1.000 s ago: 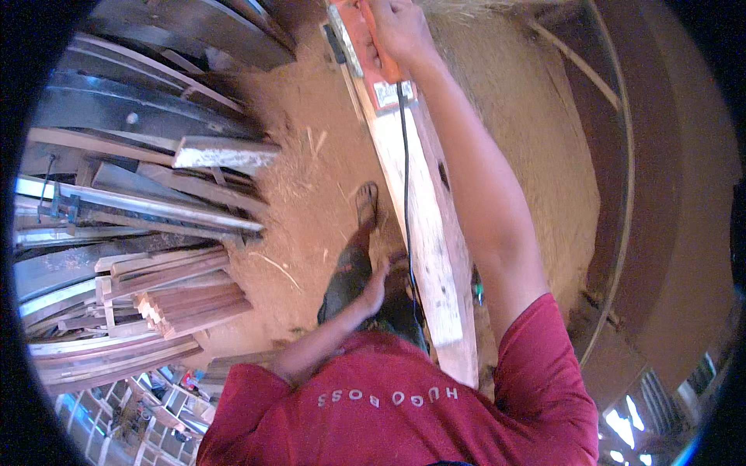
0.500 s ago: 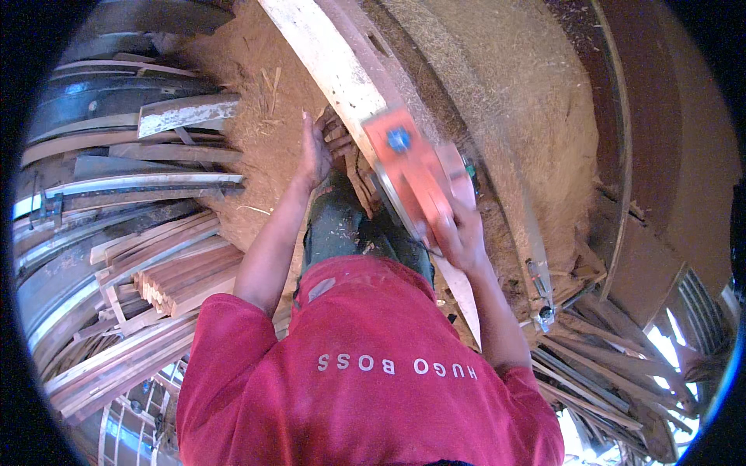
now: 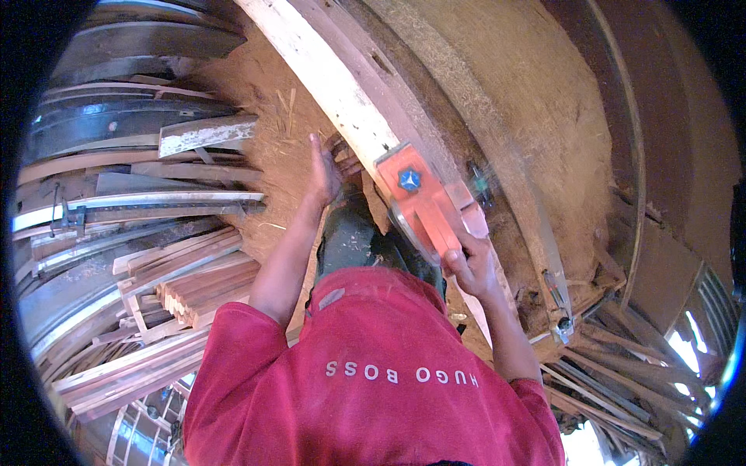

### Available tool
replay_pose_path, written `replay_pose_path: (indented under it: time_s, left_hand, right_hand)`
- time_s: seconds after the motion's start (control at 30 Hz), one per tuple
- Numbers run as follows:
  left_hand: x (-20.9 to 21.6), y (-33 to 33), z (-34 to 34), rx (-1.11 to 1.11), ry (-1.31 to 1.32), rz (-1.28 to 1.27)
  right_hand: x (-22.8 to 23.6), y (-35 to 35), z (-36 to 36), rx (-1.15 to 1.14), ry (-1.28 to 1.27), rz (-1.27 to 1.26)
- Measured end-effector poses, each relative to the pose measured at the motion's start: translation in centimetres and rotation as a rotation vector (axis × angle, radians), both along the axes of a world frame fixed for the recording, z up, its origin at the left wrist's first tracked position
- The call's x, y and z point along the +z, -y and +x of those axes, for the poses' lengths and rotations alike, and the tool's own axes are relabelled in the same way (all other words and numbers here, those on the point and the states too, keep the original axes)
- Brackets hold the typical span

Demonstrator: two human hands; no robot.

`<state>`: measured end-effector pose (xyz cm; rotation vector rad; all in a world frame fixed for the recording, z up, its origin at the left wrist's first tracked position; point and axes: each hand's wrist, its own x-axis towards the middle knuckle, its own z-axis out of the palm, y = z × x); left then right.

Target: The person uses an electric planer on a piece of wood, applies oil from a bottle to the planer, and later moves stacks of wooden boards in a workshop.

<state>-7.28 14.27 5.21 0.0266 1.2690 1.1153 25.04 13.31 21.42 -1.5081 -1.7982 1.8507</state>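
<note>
An orange electric planer (image 3: 429,211) with a blue front knob rests on a long pale wooden plank (image 3: 330,89) that runs from the upper left toward my right side. My right hand (image 3: 472,268) is closed around the planer's rear handle. Beside the plank's left edge is my left hand (image 3: 328,172), thumb raised and fingers apart, reaching toward the wood. Shadow covers its fingertips, so whether they touch the plank I cannot tell. The planer hides its own sole and the wood under it.
Stacked boards (image 3: 210,291) and longer planks fill the left side. Shavings and sawdust (image 3: 505,78) cover the ground beyond the plank. A clamp-like metal fitting (image 3: 561,314) sits on a timber at right, near scrap wood (image 3: 622,380).
The planer has slid a little back along the plank toward me, with my right hand on it. The whole view has shifted slightly; my left hand keeps its place beside the plank.
</note>
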Motion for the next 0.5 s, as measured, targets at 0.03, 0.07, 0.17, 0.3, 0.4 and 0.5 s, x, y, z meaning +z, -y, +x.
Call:
replay_pose_path:
  time_s: [0.03,0.07,0.17,0.3,0.4,0.5]
  left_hand:
    - [0.0,-0.1,-0.1,0.025,0.017,-0.028]
    - [-0.1,-0.2,-0.2,0.026,0.012,-0.027]
    - [0.4,-0.8,-0.5,0.051,0.086,-0.092]
    - [-1.1,-0.2,-1.7,0.088,0.151,-0.091]
    - [-1.0,-0.2,-2.5,0.095,0.276,-0.099]
    - [-0.3,-0.8,-3.0,0.063,0.313,-0.052]
  right_hand:
    - [0.5,-1.3,-1.7,-0.028,-0.036,-0.005]
    - [0.5,-2.3,-3.3,-0.027,-0.042,-0.004]
    - [0.2,-5.6,-7.6,-0.08,-0.117,0.085]
    - [0.1,-10.2,-12.9,-0.025,-0.084,0.081]
    - [0.1,-13.6,-17.3,-0.014,-0.066,0.056]
    - [-0.2,-17.0,-21.8,-0.041,-0.105,0.103]
